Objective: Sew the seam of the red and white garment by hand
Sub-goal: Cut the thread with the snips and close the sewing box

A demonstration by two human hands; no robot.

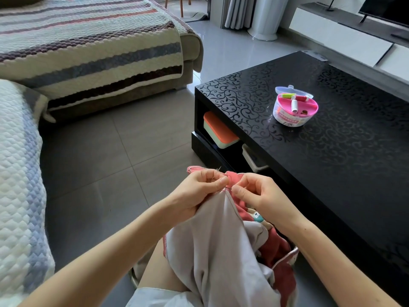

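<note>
The red and white garment (221, 240) drapes over my lap, its white inner side up and red fabric showing at the top and right. My left hand (197, 191) grips the garment's upper edge, fingers curled round the fabric beside the seam. My right hand (254, 193) pinches a thin needle (228, 187) that lies across the seam between the two hands. A fine thread (218, 170) rises above my left fingers.
A black patterned coffee table (332, 134) stands to the right, bearing an open pink sewing kit (295, 107) with thread spools. Storage boxes (218, 130) sit on its lower shelf. A quilted striped sofa (88, 47) fills the left and back, with grey tile floor between.
</note>
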